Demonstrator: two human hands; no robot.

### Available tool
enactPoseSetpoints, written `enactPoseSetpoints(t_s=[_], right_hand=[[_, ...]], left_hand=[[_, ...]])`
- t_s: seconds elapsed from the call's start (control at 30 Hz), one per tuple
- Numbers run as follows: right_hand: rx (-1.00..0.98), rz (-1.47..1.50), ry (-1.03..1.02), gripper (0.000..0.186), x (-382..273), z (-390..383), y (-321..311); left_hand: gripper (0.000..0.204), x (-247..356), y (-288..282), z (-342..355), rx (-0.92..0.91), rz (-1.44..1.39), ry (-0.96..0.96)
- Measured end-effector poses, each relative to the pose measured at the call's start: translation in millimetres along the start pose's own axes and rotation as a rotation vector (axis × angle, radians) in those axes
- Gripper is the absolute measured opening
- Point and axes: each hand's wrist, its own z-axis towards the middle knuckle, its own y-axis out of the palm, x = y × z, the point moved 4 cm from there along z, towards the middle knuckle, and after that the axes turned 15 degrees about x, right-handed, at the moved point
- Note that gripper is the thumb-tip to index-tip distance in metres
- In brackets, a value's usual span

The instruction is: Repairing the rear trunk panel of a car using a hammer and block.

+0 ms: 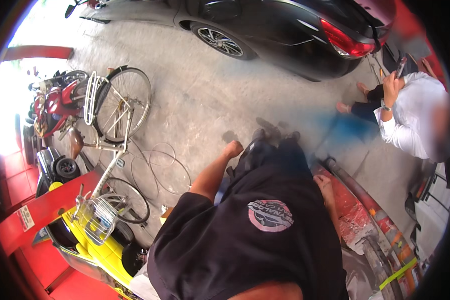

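Note:
My left hand (232, 149) hangs beside my left thigh, over the concrete floor (195, 100), its fingers curled into a loose fist. Nothing shows in it. On the other side, my right hand (324, 186) is low by my right hip, next to a worn red metal piece (350, 210) with chipped paint. Its fingers are small and partly hidden, so I cannot make out whether they are curled or touch the metal. My dark shirt (220, 245) and dark trousers (265, 155) fill the lower middle.
A black car (285, 40) stands ahead. To the left are a bicycle (120, 145) with a wire basket, a red motorcycle (55, 107) and a yellow vehicle (100, 255). A thin looped cable (157, 157) lies on the floor. At right, a person in white (410, 120) holds a phone (401, 66).

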Motion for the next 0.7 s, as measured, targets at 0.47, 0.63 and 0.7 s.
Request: enactPoseSetpoints(t_s=[0.47, 0.63, 0.7], right_hand=[[-0.219, -0.042, -0.094, 0.018, -12, -12, -5], [-0.112, 0.205, 0.059, 0.028, 52, 1, -9], [-0.102, 0.232, 0.045, 0.03, 49, 5, -17]], left_hand=[[0.02, 28, -10, 24, 0.201, 0.159, 0.767], [0.017, 61, 3, 20, -0.291, 0.678, 0.575], [0.016, 56, 6, 19, -0.183, 0.612, 0.631]])
